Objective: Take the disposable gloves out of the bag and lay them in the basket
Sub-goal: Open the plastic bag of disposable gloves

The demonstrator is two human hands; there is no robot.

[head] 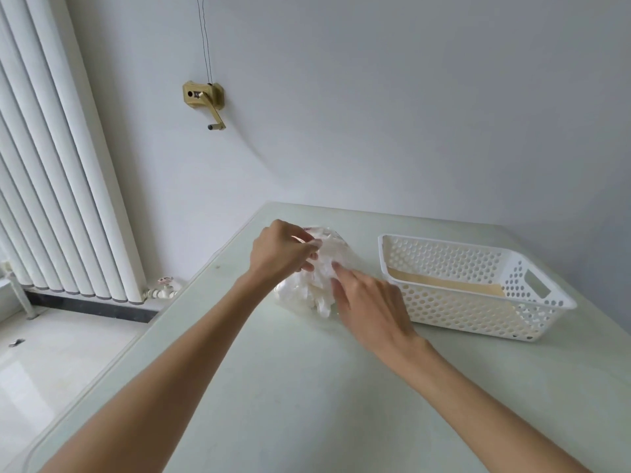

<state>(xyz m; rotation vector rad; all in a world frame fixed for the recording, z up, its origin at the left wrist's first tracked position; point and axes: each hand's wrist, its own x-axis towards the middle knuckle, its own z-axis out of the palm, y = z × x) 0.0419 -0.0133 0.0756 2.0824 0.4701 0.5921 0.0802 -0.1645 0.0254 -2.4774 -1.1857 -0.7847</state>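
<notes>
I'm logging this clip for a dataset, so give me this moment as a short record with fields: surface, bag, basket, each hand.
surface: pale table
bag: clear bag of gloves, on the table left of the basket
basket: white perforated basket, no gloves seen inside
left hand: left hand pinches the bag's top
right hand: right hand, fingers fairly straight, touching the bag's side
stage: gloves not yet in basket
</notes>
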